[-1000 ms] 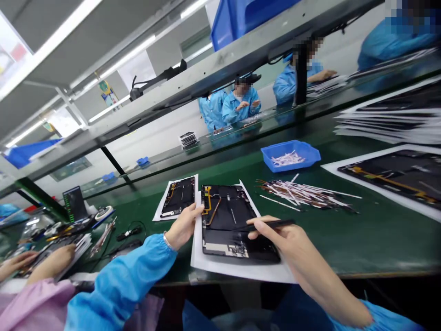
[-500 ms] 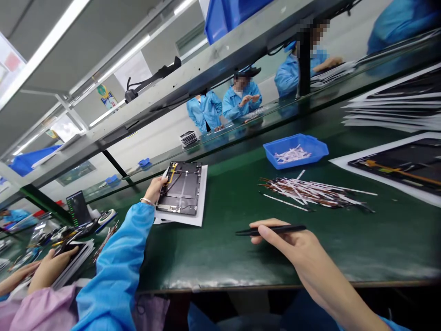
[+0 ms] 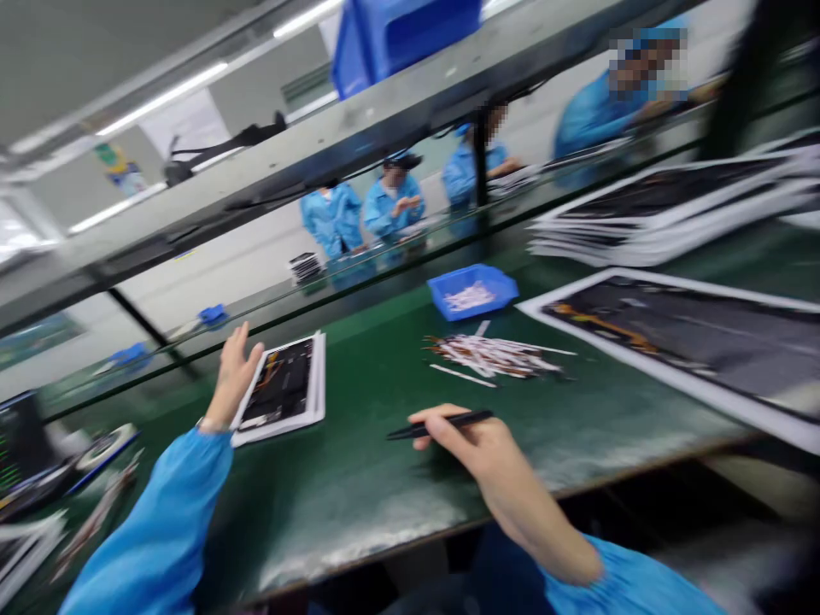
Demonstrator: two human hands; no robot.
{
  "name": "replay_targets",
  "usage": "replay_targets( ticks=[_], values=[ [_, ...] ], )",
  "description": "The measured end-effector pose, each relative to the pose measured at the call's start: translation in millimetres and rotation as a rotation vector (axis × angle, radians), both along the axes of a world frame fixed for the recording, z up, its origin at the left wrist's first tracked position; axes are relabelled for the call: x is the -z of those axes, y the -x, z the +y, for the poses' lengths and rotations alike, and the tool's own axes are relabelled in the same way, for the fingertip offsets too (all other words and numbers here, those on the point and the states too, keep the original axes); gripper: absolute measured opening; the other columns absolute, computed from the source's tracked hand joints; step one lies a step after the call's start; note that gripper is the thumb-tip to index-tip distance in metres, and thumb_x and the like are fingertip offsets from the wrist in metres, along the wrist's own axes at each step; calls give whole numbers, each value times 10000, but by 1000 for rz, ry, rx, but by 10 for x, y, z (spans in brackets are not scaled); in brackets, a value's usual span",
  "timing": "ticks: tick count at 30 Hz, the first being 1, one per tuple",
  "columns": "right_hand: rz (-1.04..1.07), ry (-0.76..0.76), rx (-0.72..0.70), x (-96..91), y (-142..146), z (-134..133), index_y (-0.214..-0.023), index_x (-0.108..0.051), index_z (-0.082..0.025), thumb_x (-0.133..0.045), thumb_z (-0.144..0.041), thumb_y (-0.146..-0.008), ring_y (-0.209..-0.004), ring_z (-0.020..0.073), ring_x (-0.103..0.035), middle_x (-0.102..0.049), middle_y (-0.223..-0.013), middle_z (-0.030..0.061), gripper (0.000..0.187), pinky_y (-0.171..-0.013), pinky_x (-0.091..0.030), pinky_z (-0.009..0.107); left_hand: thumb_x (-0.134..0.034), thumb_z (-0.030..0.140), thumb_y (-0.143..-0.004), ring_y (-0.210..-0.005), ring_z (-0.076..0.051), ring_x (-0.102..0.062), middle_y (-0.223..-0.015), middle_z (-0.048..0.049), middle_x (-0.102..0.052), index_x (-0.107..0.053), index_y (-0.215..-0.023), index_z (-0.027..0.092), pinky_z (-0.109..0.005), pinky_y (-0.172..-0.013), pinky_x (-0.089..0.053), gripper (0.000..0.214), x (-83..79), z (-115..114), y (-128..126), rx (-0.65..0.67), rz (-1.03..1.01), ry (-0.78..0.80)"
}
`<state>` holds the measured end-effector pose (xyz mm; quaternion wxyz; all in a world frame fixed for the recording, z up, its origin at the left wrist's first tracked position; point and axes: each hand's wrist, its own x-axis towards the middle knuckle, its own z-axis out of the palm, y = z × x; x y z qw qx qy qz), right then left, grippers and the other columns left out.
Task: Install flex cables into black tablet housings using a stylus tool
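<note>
My left hand (image 3: 234,371) is open, fingers spread, resting against the left edge of a stack of opened tablets on white sheets (image 3: 285,386) on the green bench. My right hand (image 3: 467,440) hovers low over the bench near its front edge, closed on black tweezers (image 3: 442,424) that point left. A pile of thin white and brown strips (image 3: 490,354) lies beyond my right hand.
A blue tray (image 3: 474,291) with white pieces sits behind the strips. A large opened tablet on a white sheet (image 3: 679,333) lies at right, with a stack of such sheets (image 3: 659,209) behind it. Tools clutter the far left (image 3: 64,470). Workers in blue sit across the bench.
My left hand slid the tablet from in front of me onto the other tablet at left, then let go and opened. The view has swung left. My right hand kept the tweezers.
</note>
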<state>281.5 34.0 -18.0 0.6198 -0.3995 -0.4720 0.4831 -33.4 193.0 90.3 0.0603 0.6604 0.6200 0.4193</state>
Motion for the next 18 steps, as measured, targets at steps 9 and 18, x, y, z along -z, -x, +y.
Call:
replay_targets(
  ticks=[9,18],
  values=[
    [233,-169,124,-11,15,63,-946,-781,-214,-682,-461,-889,-829,174,-682,-738,-895,28,272,-794,-530,275,-346,331,-1027,-1430,-219,-371,-1585,-28,-310,-47,-1577,310,-399,-1119,-431,626,1246,-704,-903,835,931,-298],
    [77,-451,6,124,-183,-538,-994,-707,-161,-475,-422,-1021,-970,208,-673,-713,-873,80,351,-911,-524,360,-309,385,-991,-1337,-268,-498,-1562,55,-342,-119,-1548,443,-520,-1068,-472,592,1328,-455,-806,887,856,-257]
  ],
)
